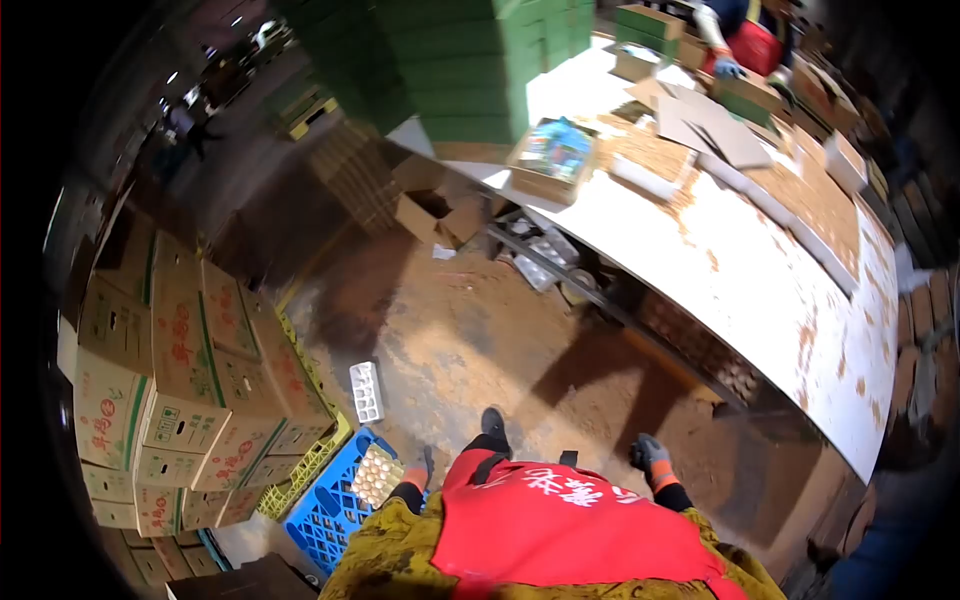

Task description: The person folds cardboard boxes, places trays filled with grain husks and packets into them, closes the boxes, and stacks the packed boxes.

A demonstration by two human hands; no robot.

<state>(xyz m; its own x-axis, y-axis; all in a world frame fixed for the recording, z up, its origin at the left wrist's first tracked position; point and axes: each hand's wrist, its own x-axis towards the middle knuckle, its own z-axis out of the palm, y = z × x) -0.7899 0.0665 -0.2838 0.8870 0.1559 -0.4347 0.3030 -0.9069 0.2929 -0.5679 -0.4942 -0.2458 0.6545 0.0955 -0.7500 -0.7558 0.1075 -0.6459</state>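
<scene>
My left hand (pixel 426 466), in a dark glove below an orange cuff, hangs beside the blue plastic crate (pixel 322 515). Its fingers look stretched out and hold nothing I can see. Inside that crate lies a tray of pale eggs (pixel 377 476), just left of the hand and apart from it. My right hand (pixel 645 452), also gloved, is out over the floor at my other side, its fingers curled in with nothing visible in them. A white egg tray (pixel 366 391) lies on the floor beyond the crate.
Printed cartons (pixel 185 370) are stacked at left on a yellow pallet (pixel 318 455). A long white table (pixel 740 275) on the right carries cardboard and an open box (pixel 550 165). Green boxes (pixel 450 70) tower behind. An open carton (pixel 435 215) sits on the floor. Another person (pixel 750 45) stands across the table.
</scene>
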